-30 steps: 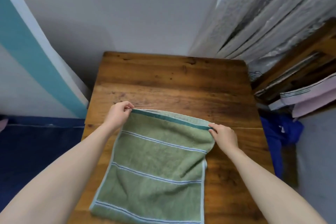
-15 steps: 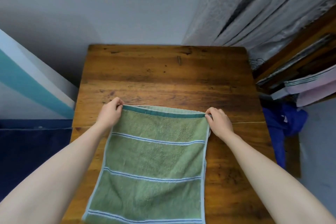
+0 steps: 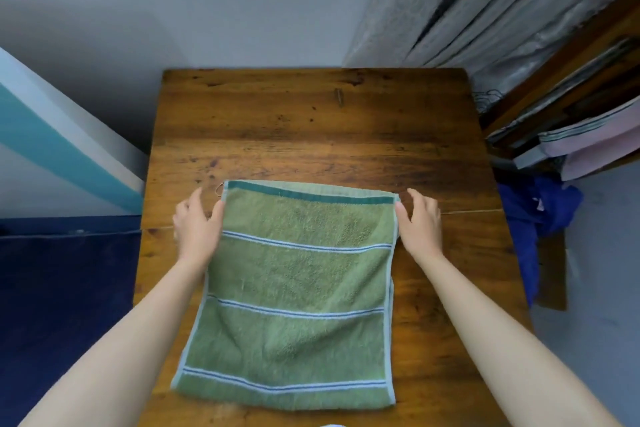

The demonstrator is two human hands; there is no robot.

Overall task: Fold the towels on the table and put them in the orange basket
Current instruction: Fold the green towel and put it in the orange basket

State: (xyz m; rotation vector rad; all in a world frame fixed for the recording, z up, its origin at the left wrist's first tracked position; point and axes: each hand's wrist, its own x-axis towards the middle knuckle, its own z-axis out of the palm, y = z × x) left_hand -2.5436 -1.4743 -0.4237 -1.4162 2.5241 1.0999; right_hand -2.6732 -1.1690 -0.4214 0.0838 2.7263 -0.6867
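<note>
A green towel (image 3: 298, 291) with pale blue stripes and a dark green band at its far edge lies flat on the wooden table (image 3: 311, 128), folded double, its near edge at the table's front. My left hand (image 3: 197, 225) rests at the towel's far left corner with fingers straight, the thumb touching the towel's left edge. At the far right corner, my right hand (image 3: 419, 218) is spread open, its thumb against the towel's right edge. Neither hand grips the cloth. No orange basket is in view.
Pink towels (image 3: 595, 142) hang off a wooden shelf at the right. Blue cloth (image 3: 540, 208) hangs beside the table's right edge. A white and teal panel (image 3: 52, 135) leans at the left; plastic-wrapped sheets (image 3: 485, 3) stand behind the table's far right corner.
Both hands have let go of the towel's far corners and opened, and the towel now lies flat on the table. The view has tilted slightly down.
</note>
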